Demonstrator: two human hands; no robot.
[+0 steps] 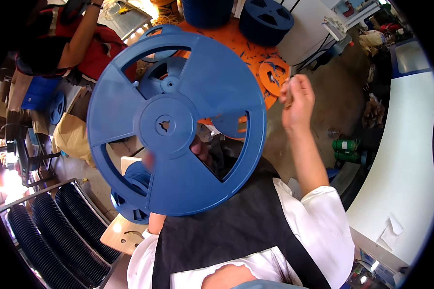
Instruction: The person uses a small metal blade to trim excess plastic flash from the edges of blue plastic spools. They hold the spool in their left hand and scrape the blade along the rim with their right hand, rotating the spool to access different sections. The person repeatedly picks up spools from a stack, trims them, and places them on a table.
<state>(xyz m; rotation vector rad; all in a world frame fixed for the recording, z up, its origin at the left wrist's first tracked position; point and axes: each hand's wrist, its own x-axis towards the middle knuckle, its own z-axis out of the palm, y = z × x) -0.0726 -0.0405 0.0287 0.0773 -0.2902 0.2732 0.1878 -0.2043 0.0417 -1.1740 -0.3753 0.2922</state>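
A large blue plastic reel point(217, 72) with wide cut-outs and a small keyed centre hole faces me, held up before my apron. My left hand point(201, 148) grips it near the hub from below and behind. Some of its fingers show through a cut-out, the thumb is blurred at another, and the rest is hidden by the reel. Raised to the right and apart from the reel, my right hand point(298, 98) has its fingers curled together. A small dark sliver shows at those fingers, too small to name.
Behind the reel, an orange round surface point(226, 43) is strewn with blue scraps and bears a stack of dark blue reels point(265, 21). An orange disc point(274, 77) lies by its edge. A rack point(58, 231) of black reels stands lower left. Another person's arm point(77, 43) shows upper left.
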